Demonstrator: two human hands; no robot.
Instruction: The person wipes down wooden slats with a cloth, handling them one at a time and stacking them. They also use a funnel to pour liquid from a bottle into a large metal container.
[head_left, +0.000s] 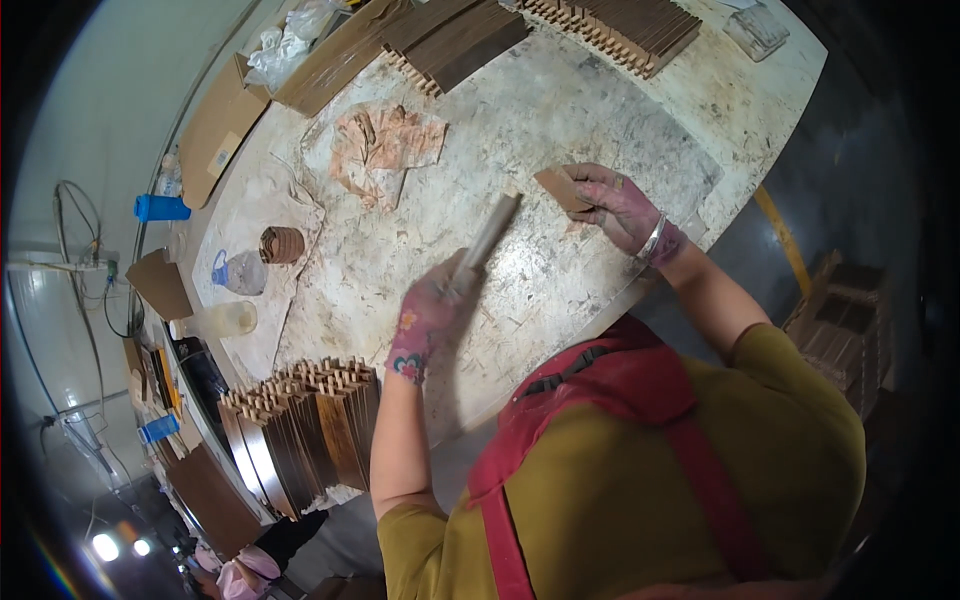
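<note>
My left hand (432, 308), in a pinkish glove with flower patterns, is closed around one end of a narrow wooden slat (491, 234). The slat points up and away over the table and is slightly blurred. To its right, my right hand (622, 212), in a stained pink glove, pinches a small tan piece of sandpaper (560, 188) between thumb and fingers. The sandpaper and the slat are apart. Beneath both hands lies the worktable (540, 300), its pale surface stained and scuffed.
Dark wooden slats with dowels stand stacked at the near left (300, 425); more lie at the far side (455, 45). A stained cloth (385, 150), a clear jug (240, 272), a brown roll (282, 245) and a blue cup (162, 208) are on the left. Another person (245, 575) shows lower left.
</note>
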